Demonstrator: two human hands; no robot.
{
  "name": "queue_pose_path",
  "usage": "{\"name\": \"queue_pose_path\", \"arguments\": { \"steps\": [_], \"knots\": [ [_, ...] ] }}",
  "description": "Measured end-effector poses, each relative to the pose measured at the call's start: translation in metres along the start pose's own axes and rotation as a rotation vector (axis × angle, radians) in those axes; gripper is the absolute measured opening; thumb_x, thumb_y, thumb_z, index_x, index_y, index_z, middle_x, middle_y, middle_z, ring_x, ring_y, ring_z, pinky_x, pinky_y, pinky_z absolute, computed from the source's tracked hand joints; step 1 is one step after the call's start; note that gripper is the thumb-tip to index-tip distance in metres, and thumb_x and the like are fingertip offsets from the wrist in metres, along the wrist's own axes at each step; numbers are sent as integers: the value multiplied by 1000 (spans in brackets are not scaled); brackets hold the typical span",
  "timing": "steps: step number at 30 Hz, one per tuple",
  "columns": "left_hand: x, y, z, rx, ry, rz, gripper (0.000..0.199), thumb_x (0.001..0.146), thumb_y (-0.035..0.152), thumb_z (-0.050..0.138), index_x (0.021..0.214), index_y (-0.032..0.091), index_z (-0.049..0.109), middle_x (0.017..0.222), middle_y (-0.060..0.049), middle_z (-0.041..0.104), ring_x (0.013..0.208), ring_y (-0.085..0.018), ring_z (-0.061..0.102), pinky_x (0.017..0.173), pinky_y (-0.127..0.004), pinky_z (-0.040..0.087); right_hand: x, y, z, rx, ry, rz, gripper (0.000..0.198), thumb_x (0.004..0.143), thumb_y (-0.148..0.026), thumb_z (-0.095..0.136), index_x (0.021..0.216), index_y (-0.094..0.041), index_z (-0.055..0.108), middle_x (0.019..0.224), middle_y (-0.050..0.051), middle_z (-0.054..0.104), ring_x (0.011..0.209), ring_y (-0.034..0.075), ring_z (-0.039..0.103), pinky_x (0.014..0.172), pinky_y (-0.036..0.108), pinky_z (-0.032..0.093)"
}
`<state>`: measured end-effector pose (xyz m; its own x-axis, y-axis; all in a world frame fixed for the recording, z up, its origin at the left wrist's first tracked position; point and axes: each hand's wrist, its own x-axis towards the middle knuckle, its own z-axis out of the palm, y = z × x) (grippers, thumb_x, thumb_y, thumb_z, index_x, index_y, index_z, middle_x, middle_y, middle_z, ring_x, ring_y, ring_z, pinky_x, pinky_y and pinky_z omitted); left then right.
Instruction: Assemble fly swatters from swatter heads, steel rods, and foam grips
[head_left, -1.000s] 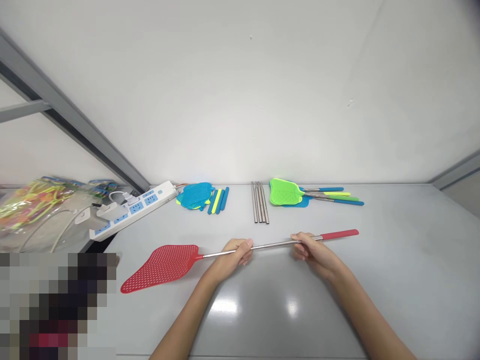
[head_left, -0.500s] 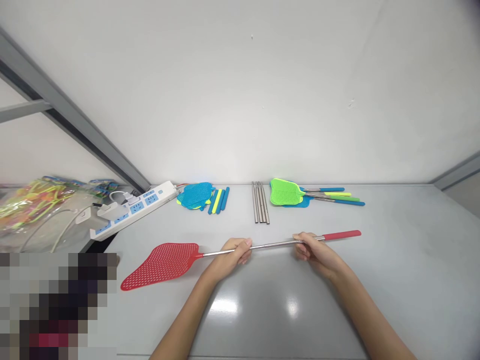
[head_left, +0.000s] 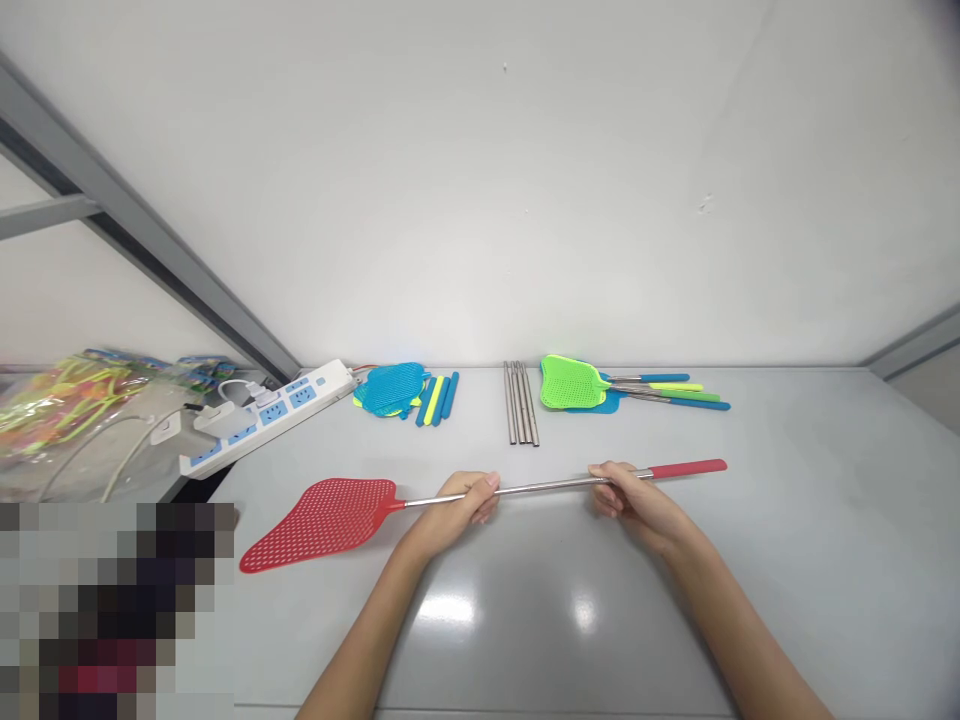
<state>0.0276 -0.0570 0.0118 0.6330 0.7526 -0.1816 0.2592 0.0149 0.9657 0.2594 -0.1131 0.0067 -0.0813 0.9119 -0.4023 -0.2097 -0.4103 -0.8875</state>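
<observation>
Your left hand (head_left: 461, 508) and right hand (head_left: 631, 503) are both wrapped around the metal shaft (head_left: 547, 486) of the red swatter (head_left: 326, 520), over the table (head_left: 525, 640), probably spaced apart to steady its length. Loose rods (head_left: 520, 408) and handles (head_left: 436, 400) lie grouped by kind near the wall (head_left: 510, 240), likely for easy reach.

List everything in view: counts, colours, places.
Red swatter: one, red, silver, front centre
Rods: about four, silver, back centre
Other swatters: four, blue, yellow, green, right of rods
Grips: four, three blue, one yellow, left of rods
Heads: count unclear, blue over yellow, left of grips
Power strip: one, white, back left
Plugs: several, white, on strip
Cables: several, white, by strip
Bag: one, clear, colourful contents, far left
Table: one, grey, below
Wall: one, white, behind
Beams: several, grey, both sides
Left hand: one, on red swatter
Right hand: one, near handle
</observation>
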Motion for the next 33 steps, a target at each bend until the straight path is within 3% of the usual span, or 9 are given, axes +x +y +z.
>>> {"name": "queue_pose_path", "arguments": {
  "steps": [33],
  "knots": [
    [-2,2,-7,25,6,-18,42,82,42,30,48,17,32,45,4,35,47,-9,36,51,-23,30,-3,-8,-3,-1,14,1,40,73,-32,46,39,-19,33,41,-5,26,43,9,28,49,27,22]
  ]
}}
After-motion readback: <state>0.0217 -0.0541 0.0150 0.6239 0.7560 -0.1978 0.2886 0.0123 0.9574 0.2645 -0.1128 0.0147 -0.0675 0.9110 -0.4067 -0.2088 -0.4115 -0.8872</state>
